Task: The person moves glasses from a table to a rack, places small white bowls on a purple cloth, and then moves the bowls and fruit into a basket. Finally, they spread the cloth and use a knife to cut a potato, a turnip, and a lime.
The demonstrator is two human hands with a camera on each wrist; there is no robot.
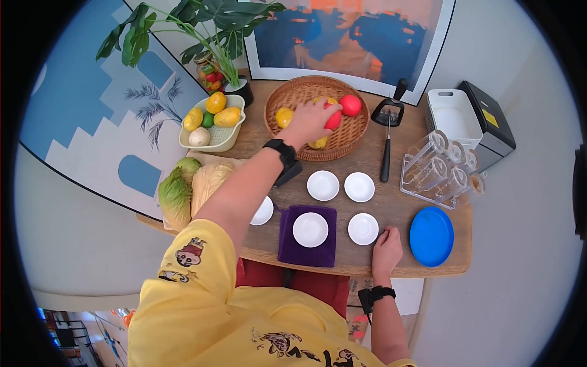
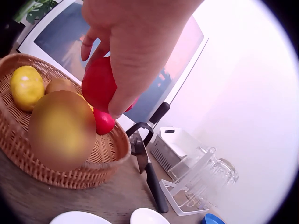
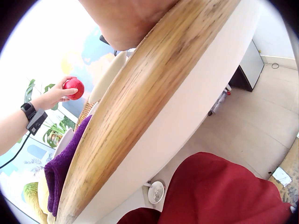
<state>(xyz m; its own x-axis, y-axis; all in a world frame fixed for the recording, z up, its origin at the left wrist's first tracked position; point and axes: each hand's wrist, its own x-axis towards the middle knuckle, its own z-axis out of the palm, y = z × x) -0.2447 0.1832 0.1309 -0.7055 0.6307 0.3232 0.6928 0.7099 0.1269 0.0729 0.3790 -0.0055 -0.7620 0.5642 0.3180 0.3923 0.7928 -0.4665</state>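
Above the wicker basket, my left hand holds a round red fruit, thumb and fingers curled round it. A second red fruit lies at the basket's right side, and yellow fruits lie around it. Seen from the left wrist, a large yellow-brown fruit looms blurred in front. At the table's front edge, my right hand rests loosely curled with nothing in it. It lies between a small white dish and a blue plate.
Several white dishes stand mid-table, one bowl on a purple cloth. Behind are a knife, a glass rack and a white bin. Cabbages and a fruit-filled pale basket stand left.
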